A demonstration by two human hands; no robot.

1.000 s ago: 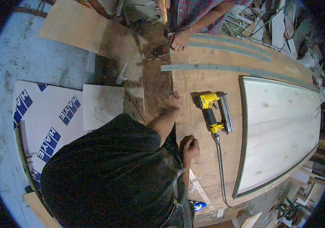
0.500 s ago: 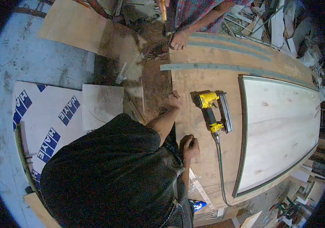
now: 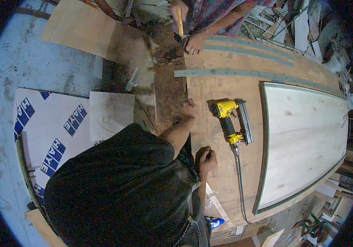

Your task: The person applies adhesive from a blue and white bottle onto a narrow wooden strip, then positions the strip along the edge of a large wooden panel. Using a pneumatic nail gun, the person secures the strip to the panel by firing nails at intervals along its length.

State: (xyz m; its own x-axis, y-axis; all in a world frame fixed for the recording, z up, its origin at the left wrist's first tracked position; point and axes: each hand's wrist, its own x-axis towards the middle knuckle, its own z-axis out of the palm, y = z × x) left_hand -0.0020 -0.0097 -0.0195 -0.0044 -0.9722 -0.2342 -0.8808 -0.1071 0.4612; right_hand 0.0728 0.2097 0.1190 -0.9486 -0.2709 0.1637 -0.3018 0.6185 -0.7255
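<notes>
My left hand (image 3: 189, 109) rests at the near edge of the plywood worktop (image 3: 226, 173), its fingers curled in and no object showing in them. Lower in the view, my right hand (image 3: 207, 160) is also curled over the worktop's edge. A dark gap shows between its thumb and fingers, and whether it holds anything is hidden. Beyond both hands, touched by neither, a yellow and black pneumatic staple gun (image 3: 229, 121) lies on its side. From its handle end an air hose (image 3: 240, 181) runs down across the worktop.
A pale framed panel (image 3: 306, 144) lies past the staple gun. Grey-green strips (image 3: 234, 73) stretch along the upper worktop. There, a co-worker's hand (image 3: 194, 43) presses at the corner while the other grips a yellow-handled tool (image 3: 179, 21). Printed board (image 3: 40, 127) lies behind me.
The co-worker's hand with the yellow-handled tool has come down toward the worktop corner, closer to the other hand. My own hands have stayed almost still.
</notes>
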